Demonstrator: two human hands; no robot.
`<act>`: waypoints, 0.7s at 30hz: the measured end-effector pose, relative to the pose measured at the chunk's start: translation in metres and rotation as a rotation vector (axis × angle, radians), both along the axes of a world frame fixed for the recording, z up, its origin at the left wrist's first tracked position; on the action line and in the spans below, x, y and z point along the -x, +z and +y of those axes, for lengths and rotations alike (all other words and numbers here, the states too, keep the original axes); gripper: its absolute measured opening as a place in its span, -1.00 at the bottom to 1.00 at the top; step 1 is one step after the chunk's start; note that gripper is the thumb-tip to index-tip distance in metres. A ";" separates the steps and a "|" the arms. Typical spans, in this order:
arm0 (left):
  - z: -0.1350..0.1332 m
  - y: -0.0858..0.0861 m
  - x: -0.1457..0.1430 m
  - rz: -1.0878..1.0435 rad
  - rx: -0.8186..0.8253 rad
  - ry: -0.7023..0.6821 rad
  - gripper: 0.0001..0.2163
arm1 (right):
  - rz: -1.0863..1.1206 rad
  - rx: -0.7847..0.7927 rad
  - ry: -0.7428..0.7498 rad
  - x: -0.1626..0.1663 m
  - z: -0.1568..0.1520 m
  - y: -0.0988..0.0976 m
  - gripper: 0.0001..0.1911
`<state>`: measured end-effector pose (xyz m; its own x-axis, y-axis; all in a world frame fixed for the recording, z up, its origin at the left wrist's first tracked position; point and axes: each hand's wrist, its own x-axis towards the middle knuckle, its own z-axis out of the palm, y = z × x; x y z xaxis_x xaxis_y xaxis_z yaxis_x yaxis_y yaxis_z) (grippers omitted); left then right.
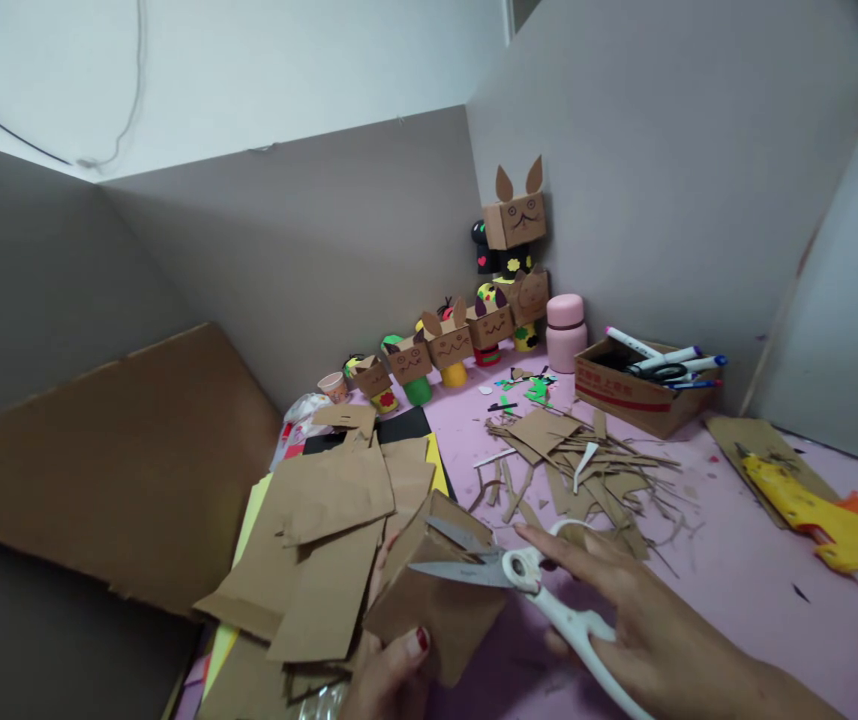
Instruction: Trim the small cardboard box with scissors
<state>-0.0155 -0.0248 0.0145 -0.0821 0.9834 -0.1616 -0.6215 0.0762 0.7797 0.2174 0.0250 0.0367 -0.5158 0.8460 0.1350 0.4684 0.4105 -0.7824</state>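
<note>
**Cutting step in hand: scissors (541, 590) open at cardboard piece (436, 610), near centre of counter (736, 600).**

Near: left hand (388, 680) clamped on cardboard piece, thumb pressed on its near face; right hand (646, 630) gripping white handles of one pair of scissors, blades apart at piece's upper right edge. Judged next: closing blades calls for piece held steady, fingers clear of cut line. Left: loose cardboard sheets (324, 520). Middle: one scrap heap (586, 470). Right: one glue gun (826, 515). Far: one marker box (639, 400), marker count unclear; one pink bottle (565, 333); six box-headed figures (450, 342); one paper cup (333, 385).
</note>
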 end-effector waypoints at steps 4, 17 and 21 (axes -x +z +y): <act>0.001 -0.002 -0.002 -0.013 -0.016 -0.045 -0.33 | -0.012 -0.028 0.017 0.000 -0.001 0.001 -0.30; 0.000 -0.004 -0.009 0.004 -0.030 -0.099 -0.34 | 0.020 -0.151 0.019 0.000 -0.001 -0.005 -0.27; -0.001 -0.003 -0.014 0.014 -0.039 -0.125 -0.32 | 0.002 -0.113 0.024 0.001 -0.001 -0.001 -0.29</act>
<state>-0.0020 -0.0260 0.0114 0.0395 0.9916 -0.1230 -0.5982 0.1221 0.7920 0.2168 0.0238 0.0354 -0.5352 0.8129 0.2298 0.4563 0.5071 -0.7312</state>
